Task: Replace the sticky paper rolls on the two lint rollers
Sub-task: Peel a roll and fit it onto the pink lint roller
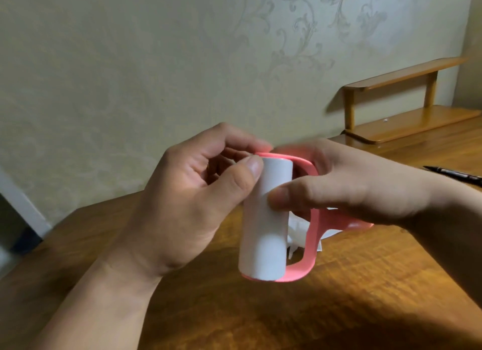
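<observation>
Both hands hold a white paper roll (263,219) in its pink plastic frame (310,242) above the brown wooden surface (339,297): left hand (187,206) fingers pinch its top, right hand (347,185) fingers wrap the frame.

A pale floral-patterned wall (182,62) stands behind a wooden table (339,297) bearing a small wooden shelf (407,101).

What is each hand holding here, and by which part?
Both hold one pink lint roller. The left hand pinches the top end of its white paper roll; the right hand grips the frame, thumb on the roll's side.
</observation>
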`<action>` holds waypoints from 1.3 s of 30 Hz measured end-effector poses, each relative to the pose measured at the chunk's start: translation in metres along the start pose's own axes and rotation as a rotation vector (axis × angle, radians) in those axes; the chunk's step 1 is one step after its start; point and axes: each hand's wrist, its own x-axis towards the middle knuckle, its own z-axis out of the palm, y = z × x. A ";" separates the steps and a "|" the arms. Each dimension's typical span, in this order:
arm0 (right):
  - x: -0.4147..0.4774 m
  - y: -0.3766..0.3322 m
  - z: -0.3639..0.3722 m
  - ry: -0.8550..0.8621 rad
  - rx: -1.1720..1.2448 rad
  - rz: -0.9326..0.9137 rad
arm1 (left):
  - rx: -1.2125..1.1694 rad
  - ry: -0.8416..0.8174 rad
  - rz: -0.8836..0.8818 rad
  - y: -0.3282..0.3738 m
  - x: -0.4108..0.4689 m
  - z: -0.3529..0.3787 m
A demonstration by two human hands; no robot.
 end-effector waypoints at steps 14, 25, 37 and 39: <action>0.000 -0.004 -0.001 -0.132 -0.340 0.191 | 0.146 -0.159 -0.152 0.000 -0.001 0.000; 0.002 0.002 0.002 -0.125 -0.322 0.205 | 0.223 -0.152 -0.135 -0.002 -0.002 0.006; -0.002 -0.001 -0.003 -0.078 -0.187 0.173 | 0.056 -0.196 -0.191 -0.008 0.001 -0.005; -0.002 -0.001 -0.005 -0.051 -0.178 0.155 | 0.038 -0.217 -0.233 -0.011 0.001 -0.006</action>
